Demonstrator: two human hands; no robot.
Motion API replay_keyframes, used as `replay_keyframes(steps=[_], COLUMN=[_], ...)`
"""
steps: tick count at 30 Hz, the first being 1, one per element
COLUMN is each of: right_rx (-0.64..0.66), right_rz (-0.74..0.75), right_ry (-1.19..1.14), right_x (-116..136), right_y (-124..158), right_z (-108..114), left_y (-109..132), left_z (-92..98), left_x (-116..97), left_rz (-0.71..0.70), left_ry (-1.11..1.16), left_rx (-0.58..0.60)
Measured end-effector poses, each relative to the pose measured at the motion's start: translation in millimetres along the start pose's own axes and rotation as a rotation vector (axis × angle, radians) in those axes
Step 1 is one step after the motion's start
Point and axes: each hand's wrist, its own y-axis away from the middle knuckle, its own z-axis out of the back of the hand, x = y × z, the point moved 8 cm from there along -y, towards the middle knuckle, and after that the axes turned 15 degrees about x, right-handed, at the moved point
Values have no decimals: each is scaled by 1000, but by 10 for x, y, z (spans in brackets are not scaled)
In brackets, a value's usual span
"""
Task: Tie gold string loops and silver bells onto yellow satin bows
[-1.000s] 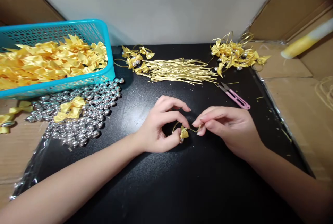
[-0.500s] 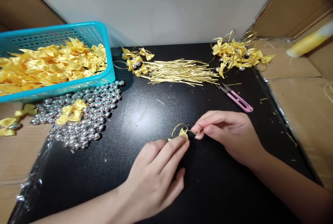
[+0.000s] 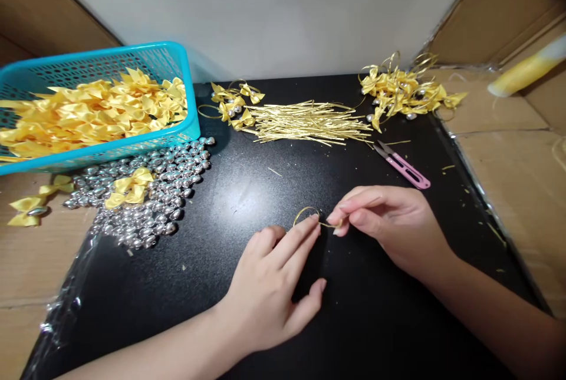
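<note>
A gold cord point(image 3: 302, 210) curls into a loop on the black tabletop in front of me. My left hand point(image 3: 278, 280) lies with its fingers stretched out over the base of the loop and its thumb apart; whatever is under the fingertips is hidden. To the right, my right hand point(image 3: 389, 224) is closed in a pinch on the free end of that cord, which spans the small gap between the hands. Beyond the right hand rest pink-handled thread snips point(image 3: 404, 167), blades pointing away to the left.
A blue basket point(image 3: 193, 115) of yellow bows stands at the left, with silver beads point(image 3: 154, 215) spread before it. Gold cord lengths point(image 3: 309, 122) lie at the back. Bows with beads and cord loops point(image 3: 402, 91) are piled at the far right, and a few at back left point(image 3: 234, 103).
The yellow bow that showed under my left fingertips is now covered by them. My left thumb has moved out to the right. My right hand keeps its pinch on the cord.
</note>
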Motion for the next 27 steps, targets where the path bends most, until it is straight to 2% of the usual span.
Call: replay_keyframes(steps=[4, 12, 27], right_rx=[4, -9, -82], right_rz=[0, 10, 56], right_ry=[-3, -33, 6], right_x=[0, 19, 71], right_y=[-5, -13, -1], right_z=[1, -20, 188], left_y=[-9, -47, -21], left_z=[46, 52, 43], left_x=[-1, 30, 85], left_rz=[-29, -35, -10], left_ry=[-2, -4, -72], left_rx=[-43, -41, -52])
